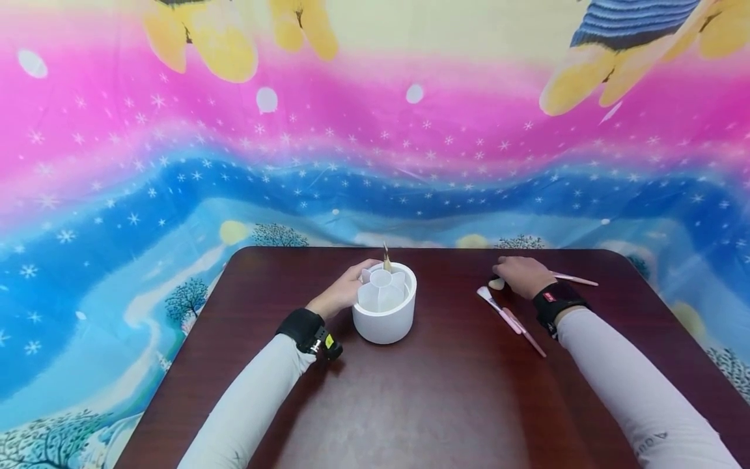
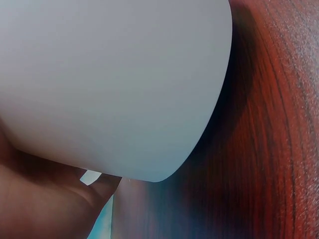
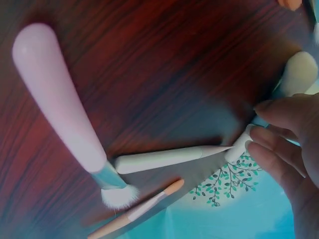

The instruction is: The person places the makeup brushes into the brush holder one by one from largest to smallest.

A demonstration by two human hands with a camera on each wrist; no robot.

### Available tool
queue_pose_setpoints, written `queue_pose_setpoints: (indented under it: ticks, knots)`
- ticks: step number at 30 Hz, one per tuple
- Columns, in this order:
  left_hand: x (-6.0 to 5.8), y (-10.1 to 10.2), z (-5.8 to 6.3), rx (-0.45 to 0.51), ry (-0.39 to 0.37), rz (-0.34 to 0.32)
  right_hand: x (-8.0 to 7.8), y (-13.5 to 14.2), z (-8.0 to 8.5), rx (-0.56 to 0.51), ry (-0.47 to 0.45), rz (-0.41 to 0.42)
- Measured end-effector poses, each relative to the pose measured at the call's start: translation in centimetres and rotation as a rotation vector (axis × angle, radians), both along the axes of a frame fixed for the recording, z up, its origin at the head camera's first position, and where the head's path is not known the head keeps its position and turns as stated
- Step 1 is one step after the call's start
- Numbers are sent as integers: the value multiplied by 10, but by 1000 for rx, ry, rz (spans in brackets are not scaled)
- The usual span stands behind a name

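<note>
My left hand (image 1: 342, 290) holds the white round brush holder (image 1: 383, 326) by its left side. In the left wrist view, the holder's smooth wall (image 2: 119, 89) fills most of the picture and part of the hand (image 2: 55, 204) lies against it. Inside the holder is a petal-shaped divider (image 1: 381, 296), and a slim brush (image 1: 387, 260) stands at its back. At the back right of the table, my right hand (image 1: 524, 277) pinches a makeup brush with cream bristles (image 3: 300, 73) between thumb and fingers. Its pale handle (image 3: 238, 147) shows below the fingertips.
On the dark wooden table (image 1: 433, 404) lie a white-tipped brush (image 1: 498, 309), a pink handle (image 1: 524, 332) beside it, and another brush (image 1: 577, 279) right of the hand. A pale-handled slim brush (image 3: 164, 158) and an orange-tipped brush (image 3: 149, 204) lie nearby. A printed cloth (image 1: 375, 137) hangs behind.
</note>
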State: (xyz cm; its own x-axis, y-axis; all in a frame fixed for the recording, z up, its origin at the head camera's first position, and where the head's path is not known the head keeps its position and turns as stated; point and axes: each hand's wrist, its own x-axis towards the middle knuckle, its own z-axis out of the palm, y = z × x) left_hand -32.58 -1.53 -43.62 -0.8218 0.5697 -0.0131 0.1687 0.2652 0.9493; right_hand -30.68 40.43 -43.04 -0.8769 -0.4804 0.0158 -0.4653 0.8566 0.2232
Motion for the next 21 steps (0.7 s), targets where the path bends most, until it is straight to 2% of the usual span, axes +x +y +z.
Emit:
queue_pose_setpoints:
  ticks: [5,9,15,21]
  knots:
    - [0,-1,-1,5,9,-4,-3,-1,5,1,11,18]
    - [1,0,-1,10,7,3,-6,0,16,-76,47,30]
    - [1,0,-2,26,-1,9,1,-13,59,-219,115,64]
    - [1,0,-2,35,0,7,15,-46,103,-345,133,84]
